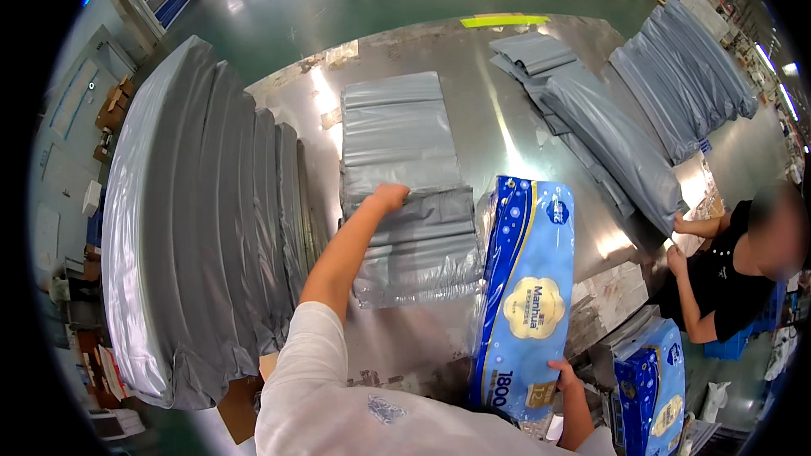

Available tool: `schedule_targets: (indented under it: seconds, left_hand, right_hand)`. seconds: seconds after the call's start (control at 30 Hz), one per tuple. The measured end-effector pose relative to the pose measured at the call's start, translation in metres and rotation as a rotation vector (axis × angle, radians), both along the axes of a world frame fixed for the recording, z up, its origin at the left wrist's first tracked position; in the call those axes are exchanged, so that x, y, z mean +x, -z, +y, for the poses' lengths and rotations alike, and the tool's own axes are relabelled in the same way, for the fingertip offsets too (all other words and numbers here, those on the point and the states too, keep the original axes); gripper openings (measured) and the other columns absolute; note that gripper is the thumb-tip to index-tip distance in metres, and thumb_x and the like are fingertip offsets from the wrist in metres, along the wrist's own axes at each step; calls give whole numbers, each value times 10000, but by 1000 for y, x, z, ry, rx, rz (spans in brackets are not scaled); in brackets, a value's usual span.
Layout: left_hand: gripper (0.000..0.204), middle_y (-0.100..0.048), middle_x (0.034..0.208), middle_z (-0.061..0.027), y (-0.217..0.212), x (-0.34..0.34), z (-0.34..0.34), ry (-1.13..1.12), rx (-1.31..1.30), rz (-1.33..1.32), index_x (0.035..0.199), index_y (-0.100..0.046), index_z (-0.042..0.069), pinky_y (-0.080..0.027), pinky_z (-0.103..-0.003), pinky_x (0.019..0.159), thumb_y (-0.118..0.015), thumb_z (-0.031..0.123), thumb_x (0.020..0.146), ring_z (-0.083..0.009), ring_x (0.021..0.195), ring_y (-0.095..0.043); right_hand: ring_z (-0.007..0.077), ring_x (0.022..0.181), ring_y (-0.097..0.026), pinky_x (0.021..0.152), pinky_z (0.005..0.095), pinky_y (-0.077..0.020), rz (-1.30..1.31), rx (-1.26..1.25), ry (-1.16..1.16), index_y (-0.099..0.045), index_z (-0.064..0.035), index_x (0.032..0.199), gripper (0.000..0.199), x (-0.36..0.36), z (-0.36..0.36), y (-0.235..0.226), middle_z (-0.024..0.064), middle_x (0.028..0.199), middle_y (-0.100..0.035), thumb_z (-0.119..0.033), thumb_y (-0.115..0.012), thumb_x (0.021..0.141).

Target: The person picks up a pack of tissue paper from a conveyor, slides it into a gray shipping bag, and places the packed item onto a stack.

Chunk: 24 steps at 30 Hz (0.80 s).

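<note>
My left hand (390,197) reaches forward over a flat grey plastic bag (414,241) on the metal table. Its fingers are closed on the bag's top edge. The bag lies across a stack of similar grey bags (397,118). My right hand (568,377) grips the lower right edge of a long blue tissue pack (553,241), its fingers curled onto the front. The pack has a darker blue side and a cream label. It stands tilted at the table's near edge, just right of the bags. Its underside is hidden.
A tall row of filled grey bags (182,228) stands at the left. More grey bags (676,76) lie at the far right. A co-worker (718,279) at the right holds a grey bag (604,122). Another blue pack (663,380) is at lower right. Yellow tape (505,22) marks the table's far edge.
</note>
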<state>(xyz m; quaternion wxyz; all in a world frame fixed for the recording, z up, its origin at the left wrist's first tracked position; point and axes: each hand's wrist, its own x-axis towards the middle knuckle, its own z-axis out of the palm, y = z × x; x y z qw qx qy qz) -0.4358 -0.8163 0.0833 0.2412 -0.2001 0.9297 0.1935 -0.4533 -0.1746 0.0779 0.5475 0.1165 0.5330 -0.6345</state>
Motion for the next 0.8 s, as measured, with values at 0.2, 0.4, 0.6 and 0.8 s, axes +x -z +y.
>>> schedule_targets:
  seconds: [0.2, 0.4, 0.6, 0.8]
  left_hand:
    - [158, -532, 805, -79, -21, 69, 107, 95, -425, 599, 725, -595, 103, -372, -378, 757, -581, 132, 571, -258, 869, -482]
    - [582, -239, 1292, -160, 11, 142, 194, -81, -270, 233, 1159, -387, 86, -256, -512, 909, -574, 381, 693, -357, 1183, -232]
    - [751, -42, 1380, -115, 26, 177, 200, 7, -299, 234, 1322, -126, 162, -158, -573, 934, -448, 523, 747, -326, 1264, -25]
    - [641, 0, 1386, -94, 29, 181, 203, 5, -232, 248, 1321, -126, 235, -70, -571, 955, -368, 511, 796, -300, 1270, 34]
  right_hand:
    - [246, 893, -507, 788, 343, -413, 19, -16, 55, -368, -14, 1145, 584, -1, -15, 3, 114, 1002, -508, -170, -585, 625]
    - [262, 804, -539, 733, 386, -448, -70, 19, 132, -467, -8, 1012, 454, 0, -42, -24, 132, 893, -548, -209, -568, 618]
    - [300, 748, -550, 687, 401, -460, -66, 11, 69, -491, 28, 981, 487, 15, -55, -101, 158, 857, -562, -279, -556, 608]
    - [273, 799, -559, 732, 378, -458, 50, -192, -66, -467, 35, 1032, 477, 62, -47, -81, 161, 888, -564, -228, -536, 641]
